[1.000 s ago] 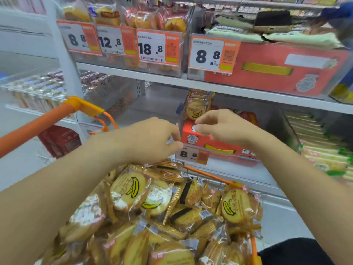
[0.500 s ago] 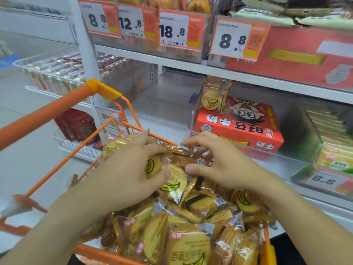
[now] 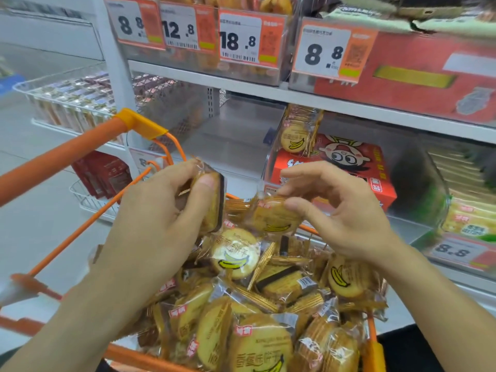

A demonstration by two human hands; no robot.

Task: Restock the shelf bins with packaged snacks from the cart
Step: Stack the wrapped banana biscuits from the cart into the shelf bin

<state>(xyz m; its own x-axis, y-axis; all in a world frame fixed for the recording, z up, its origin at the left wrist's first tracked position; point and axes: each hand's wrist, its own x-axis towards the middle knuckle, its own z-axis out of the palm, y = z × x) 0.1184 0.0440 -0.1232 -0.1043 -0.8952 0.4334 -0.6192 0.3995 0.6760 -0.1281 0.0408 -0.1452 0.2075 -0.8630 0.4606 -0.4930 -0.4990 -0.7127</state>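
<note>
While loose packets lay heaped in the orange cart (image 3: 80, 146), two of them were held above the pile: a dark-edged packet (image 3: 213, 200) was clasped on edge in the left hand (image 3: 150, 218), and a banana-print packet (image 3: 273, 216) was pinched flat in the right hand (image 3: 346, 210). Beyond and slightly to the right, the clear shelf bin (image 3: 271, 157) was seen, with a few packets stacked upright at its left wall; the right hand was nearer to it. Half a second earlier both hands had been down in the pile; since then they had been lifted clear.
</note>
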